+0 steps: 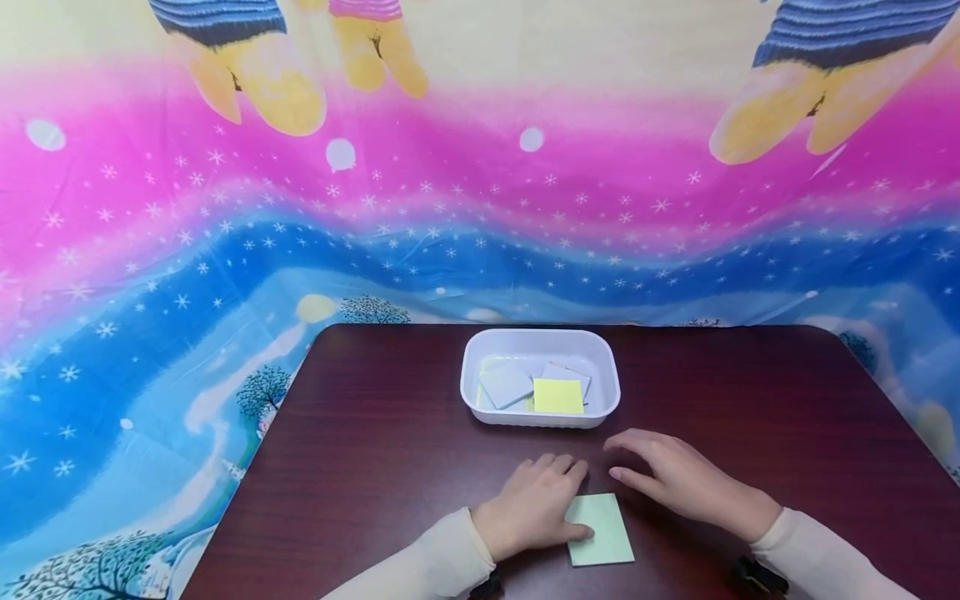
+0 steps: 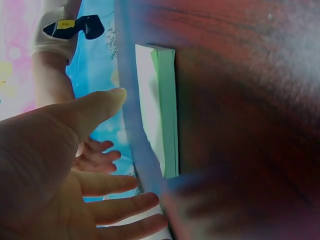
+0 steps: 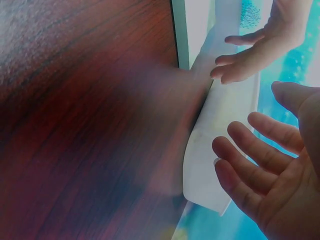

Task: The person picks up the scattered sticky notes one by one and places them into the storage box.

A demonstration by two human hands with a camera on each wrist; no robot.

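Observation:
A pale green sticky note pad (image 1: 607, 542) lies flat on the dark table, close to its near side. In the left wrist view the pad (image 2: 169, 115) shows its thick edge, its top sheet lifting slightly at one end. My left hand (image 1: 534, 506) hovers at the pad's left, thumb over it from above; the left wrist view shows this hand (image 2: 65, 155) with fingers spread, apart from the pad. To the pad's upper right is my right hand (image 1: 686, 479), holding nothing. Its fingers (image 3: 257, 150) are loosely bent in the right wrist view.
Beyond the hands stands a white plastic tray (image 1: 540, 419). Inside lie a yellow sticky note pad (image 1: 558, 396) and pale, whitish square pads (image 1: 506, 386). A printed cloth (image 1: 480, 192) hangs behind the reddish-brown table (image 1: 360, 450).

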